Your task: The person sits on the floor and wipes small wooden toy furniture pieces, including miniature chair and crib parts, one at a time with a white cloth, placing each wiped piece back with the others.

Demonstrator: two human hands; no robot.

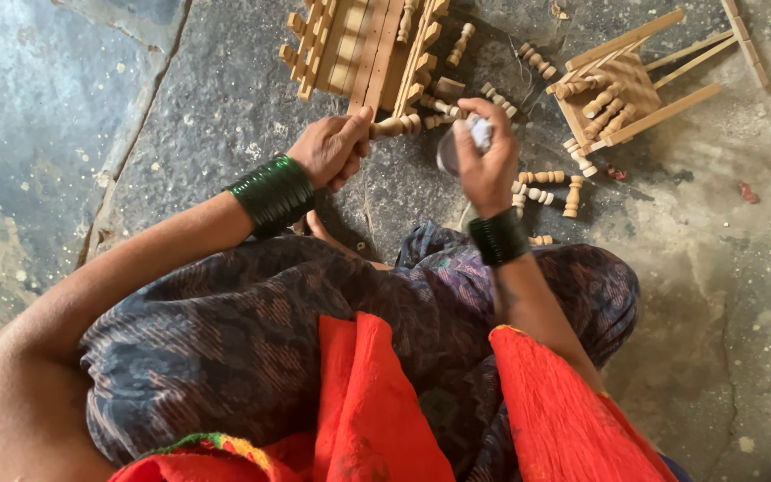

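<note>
Holding one turned peg (392,127), two hands (332,148)

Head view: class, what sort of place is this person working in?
Probably an informal floor workshop for small woodwork: rough stone floor, scattered turned wooden pegs, and a slatted wooden frame lying nearby.

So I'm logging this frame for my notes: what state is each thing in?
Left hand: closed around a turned wooden spindle.
Right hand: closed on a small white piece, held at the spindle's end.
Slatted wooden frame: lying flat on the stone floor.
Small wooden frame: tipped, spindles resting in it.
Loose spindles: scattered on the floor.
</note>
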